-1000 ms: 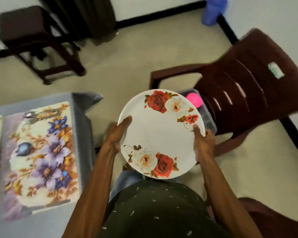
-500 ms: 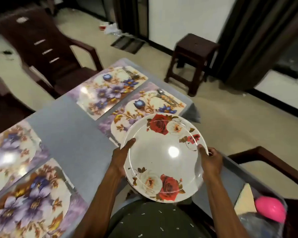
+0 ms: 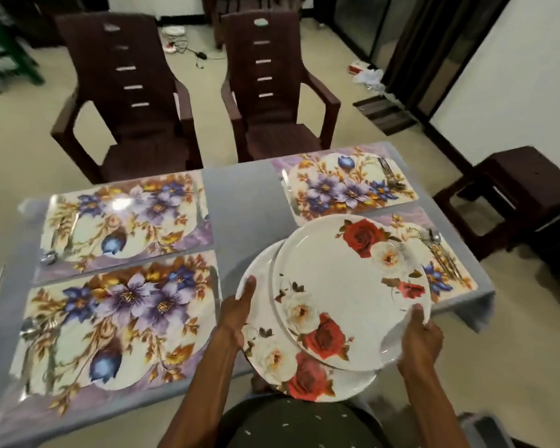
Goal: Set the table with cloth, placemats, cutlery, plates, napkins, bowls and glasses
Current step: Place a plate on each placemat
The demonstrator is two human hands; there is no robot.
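I hold a stack of white plates with red and white roses over the table's near right corner. The top plate (image 3: 340, 279) has slid up and to the right off the lower plate (image 3: 282, 360). My left hand (image 3: 236, 315) grips the stack's left rim; my right hand (image 3: 417, 337) grips the top plate's right rim. A grey cloth (image 3: 243, 195) covers the table, with several floral placemats (image 3: 117, 324) on it. Cutlery (image 3: 440, 250) lies on the right placemat, partly hidden by the plates. More cutlery (image 3: 390, 174) rests on the far right placemat.
Two dark brown plastic chairs (image 3: 126, 101) (image 3: 269, 92) stand across the table. A dark wooden stool (image 3: 524, 195) sits off the right side. Cables and litter lie on the floor behind the chairs. Spoons (image 3: 50, 255) rest on the left placemats.
My view has swung from the chair and floor round to the whole table. The plates moved with me over the table's right corner, and the top plate now slides off the one beneath.
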